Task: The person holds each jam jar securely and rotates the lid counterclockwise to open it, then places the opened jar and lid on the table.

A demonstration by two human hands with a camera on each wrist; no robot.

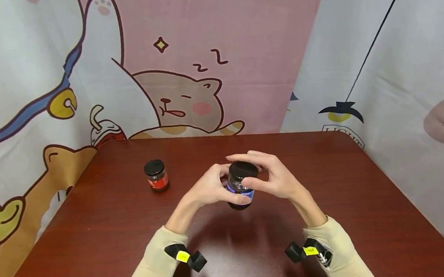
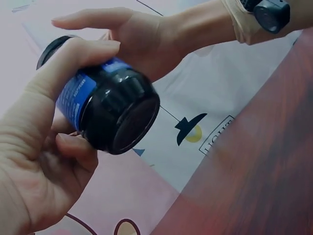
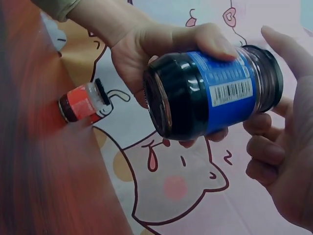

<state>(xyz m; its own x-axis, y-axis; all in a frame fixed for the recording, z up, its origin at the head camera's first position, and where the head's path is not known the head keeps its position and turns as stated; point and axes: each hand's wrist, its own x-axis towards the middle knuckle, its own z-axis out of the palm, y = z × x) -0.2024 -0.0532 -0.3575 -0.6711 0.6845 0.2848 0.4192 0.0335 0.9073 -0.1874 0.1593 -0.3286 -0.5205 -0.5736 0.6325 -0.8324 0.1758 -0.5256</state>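
A jar with a black lid and a blue label is held up over the table, lid upward. My left hand grips its labelled body, thumb across the front and fingers round the far side. The barcode on the label shows in the right wrist view, and the dark base in the left wrist view. My right hand is spread loosely about the lid, its thumb in front and fingers behind. In the right wrist view, one digit stands off from the lid while the other fingertips lie close by the neck.
A smaller jar with a black lid and a red label stands on the brown table, left of the hands. Patterned cloth with cartoon animals hangs behind the table and along its sides.
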